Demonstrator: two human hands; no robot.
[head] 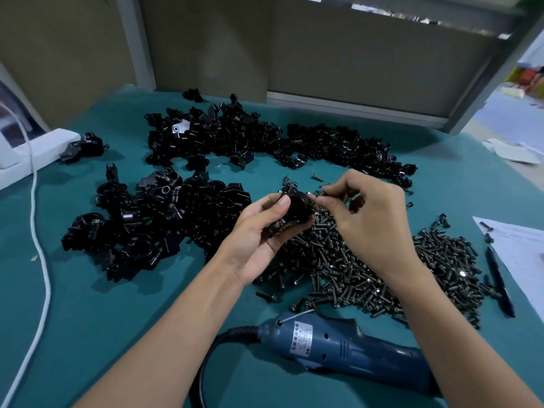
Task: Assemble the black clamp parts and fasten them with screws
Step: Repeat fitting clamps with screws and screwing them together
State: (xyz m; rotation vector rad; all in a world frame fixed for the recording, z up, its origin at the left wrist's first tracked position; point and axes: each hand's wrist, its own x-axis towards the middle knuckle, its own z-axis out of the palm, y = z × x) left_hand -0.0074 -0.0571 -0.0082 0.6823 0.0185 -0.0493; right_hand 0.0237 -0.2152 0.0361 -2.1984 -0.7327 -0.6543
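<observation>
Far left of the left hand (259, 234), a white cable (38, 231) runs down the green table (88, 334). A white box (38, 151) lies up beyond it, with a lone black part (88, 145) just beside the box. Between the cable and the left hand sits a pile of black clamp parts (153, 219). A second, longer pile (250, 136) stretches across beyond both hands.

The left hand is palm up, its fingers and thumb curled round a clamp (297, 210), which it holds above the table. The clamp sits between the two hands, cupped from below and from the left.

The right hand (368, 213) comes in from the right, fingers curled. Its thumb and forefinger pinch at the clamp's upper right edge. What sits between the fingertips (322, 198) is too small to tell.

Under and behind the right hand spreads a heap of dark screws (353, 272), and a few strays lie just beyond the fingertips. Near the forearms, below both hands, a blue electric screwdriver (353, 346) lies on its side with its black cord curling leftward. Right of the right hand, past the screws, a black pen (499, 281) lies beside a sheet of paper (521, 254).
</observation>
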